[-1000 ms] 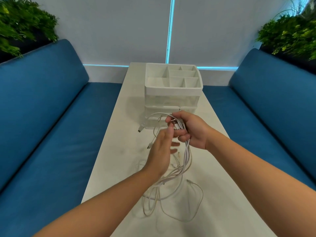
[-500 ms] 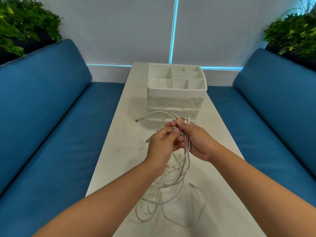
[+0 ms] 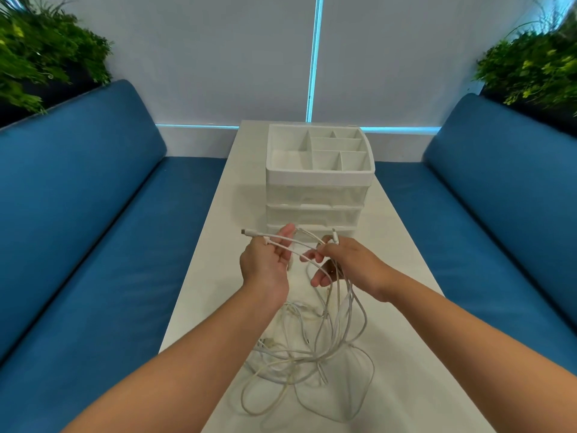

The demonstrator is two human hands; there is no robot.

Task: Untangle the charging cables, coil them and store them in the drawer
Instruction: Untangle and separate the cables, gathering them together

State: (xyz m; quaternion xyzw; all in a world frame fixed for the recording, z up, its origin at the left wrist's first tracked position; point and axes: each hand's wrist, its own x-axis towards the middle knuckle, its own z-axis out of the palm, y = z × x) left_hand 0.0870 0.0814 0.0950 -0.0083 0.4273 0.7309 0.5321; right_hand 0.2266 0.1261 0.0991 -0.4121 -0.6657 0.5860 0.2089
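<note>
A tangle of white charging cables (image 3: 307, 348) hangs from my hands and pools on the white table (image 3: 215, 245). My left hand (image 3: 268, 264) pinches one cable near its plug, which sticks out to the left at about chest height. My right hand (image 3: 346, 264) grips a bunch of cables, one plug pointing up above its fingers. A cable arcs between the two hands. Behind them stands a white drawer organiser (image 3: 318, 179) with clear drawers, all closed, and an open compartment tray on top.
Blue sofa cushions (image 3: 93, 229) run along both sides of the narrow table. Green plants (image 3: 40, 51) sit behind the sofa backs at left and right. A grey wall with a lit blue strip stands at the far end.
My hands have moved apart: the left hand has drawn one cable end out to the left, while the right keeps hold of the bunch.
</note>
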